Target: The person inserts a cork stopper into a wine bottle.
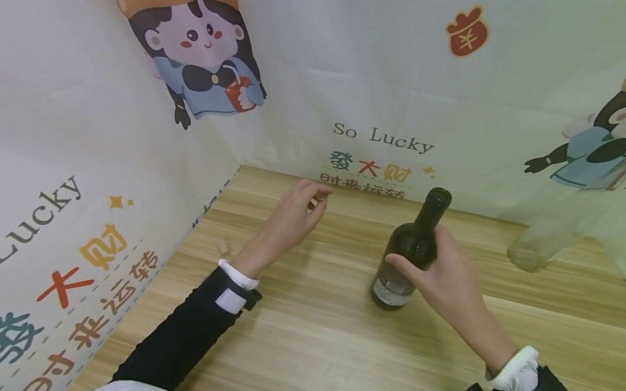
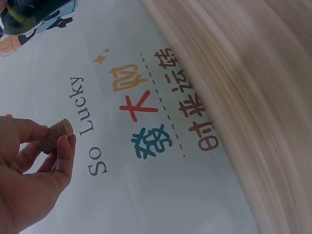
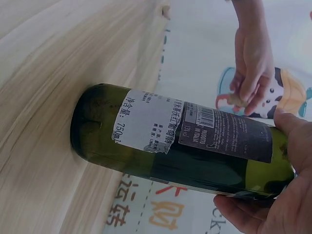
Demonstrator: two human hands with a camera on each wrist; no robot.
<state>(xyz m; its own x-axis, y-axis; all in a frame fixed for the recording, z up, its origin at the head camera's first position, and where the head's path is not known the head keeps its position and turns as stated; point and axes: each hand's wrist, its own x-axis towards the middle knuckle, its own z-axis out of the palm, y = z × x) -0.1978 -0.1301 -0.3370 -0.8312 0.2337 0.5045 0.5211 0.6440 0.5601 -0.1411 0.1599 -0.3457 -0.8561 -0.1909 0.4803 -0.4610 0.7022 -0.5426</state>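
The bottle (image 1: 414,243) is dark green with white and black labels (image 3: 146,119), the cork (image 2: 57,135) speckled brown, the counter (image 1: 318,331) streaked yellowish-brown, the far backdrop (image 1: 303,81) pale.

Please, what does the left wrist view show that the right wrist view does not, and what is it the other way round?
Only the left wrist view: the complete words "So Lucky" and the clear, speckled surface of the cork.

Only the right wrist view: the bottle's white label with "750mL", its dark label with a barcode, and how the right hand grips it.

Both: the left hand pinching the cork (blurred in the right wrist view), some of the bottle, the wood-grain table and the printed backdrop.
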